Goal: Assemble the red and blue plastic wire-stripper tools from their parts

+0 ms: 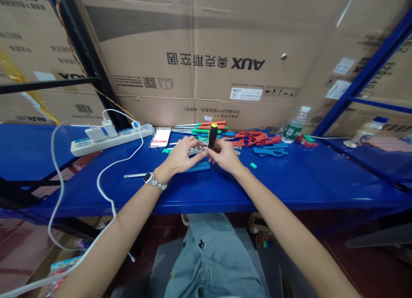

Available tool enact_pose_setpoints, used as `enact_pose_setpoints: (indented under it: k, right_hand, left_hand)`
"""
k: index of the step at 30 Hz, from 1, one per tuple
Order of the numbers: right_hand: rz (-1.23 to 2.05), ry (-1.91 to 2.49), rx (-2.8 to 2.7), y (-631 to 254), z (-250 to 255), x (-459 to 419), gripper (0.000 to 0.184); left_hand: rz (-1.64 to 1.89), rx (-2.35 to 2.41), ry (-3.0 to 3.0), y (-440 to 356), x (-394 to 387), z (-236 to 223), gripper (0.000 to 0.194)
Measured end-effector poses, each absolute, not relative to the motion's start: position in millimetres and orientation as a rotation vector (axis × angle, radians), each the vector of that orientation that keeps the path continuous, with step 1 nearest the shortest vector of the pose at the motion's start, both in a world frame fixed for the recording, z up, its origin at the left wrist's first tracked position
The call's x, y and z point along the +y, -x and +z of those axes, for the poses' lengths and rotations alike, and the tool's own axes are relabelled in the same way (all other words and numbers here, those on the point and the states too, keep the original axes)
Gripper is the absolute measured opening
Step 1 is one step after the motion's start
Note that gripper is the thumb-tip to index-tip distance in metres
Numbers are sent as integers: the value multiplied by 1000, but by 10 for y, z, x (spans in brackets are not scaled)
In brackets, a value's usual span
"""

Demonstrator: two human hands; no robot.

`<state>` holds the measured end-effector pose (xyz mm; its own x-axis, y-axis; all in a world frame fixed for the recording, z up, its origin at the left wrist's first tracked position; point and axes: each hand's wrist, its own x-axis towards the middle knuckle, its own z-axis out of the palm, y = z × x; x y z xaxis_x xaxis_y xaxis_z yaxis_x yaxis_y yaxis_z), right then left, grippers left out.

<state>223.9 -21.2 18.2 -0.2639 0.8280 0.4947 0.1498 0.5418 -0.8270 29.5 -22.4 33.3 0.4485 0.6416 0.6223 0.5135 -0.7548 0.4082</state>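
A screwdriver (212, 136) with a black and yellow handle stands upright between my hands, handle end up; its tip is hidden. My right hand (227, 157) is closed around its lower part. My left hand (184, 155), with a watch on the wrist, meets it from the left. Its thumb and fingertips come together by the screwdriver, and what they pinch is too small to make out. Beneath my hands lie a blue plastic piece (198, 166) and several thin metal parts. A silver rod (134, 176) pokes out left of my left wrist.
Behind my hands lie orange- and green-handled tools (210, 126). Red plastic pieces (259, 138) and blue ones (272, 151) are to the right, near a water bottle (294, 126). A small green piece (253, 165) lies nearer. Leftward are a power strip (112, 139) and white cable (107, 171).
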Motion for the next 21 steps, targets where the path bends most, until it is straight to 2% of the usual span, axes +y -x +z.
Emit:
enact_pose_setpoints:
  k: [3, 8, 14, 17, 21]
  right_hand:
    - [814, 843, -1748, -2239, 187, -215, 37]
    - [805, 869, -1751, -2241, 166, -197, 34]
    - [654, 910, -1812, -2241, 188, -199, 35]
    - [563, 880, -1813, -2258, 240, -204, 37]
    - [691, 774, -1810, -2298, 325, -205, 45]
  left_hand:
    - [1534, 957, -2339, -409, -224, 536, 29]
    - [1556, 895, -2169, -715, -175, 818, 33]
    - [1716, 842, -1885, -871, -92, 727, 38]
    - [1564, 716, -1855, -841, -103, 676, 35]
    - [1367, 575, -1912, -770, -138, 691, 46]
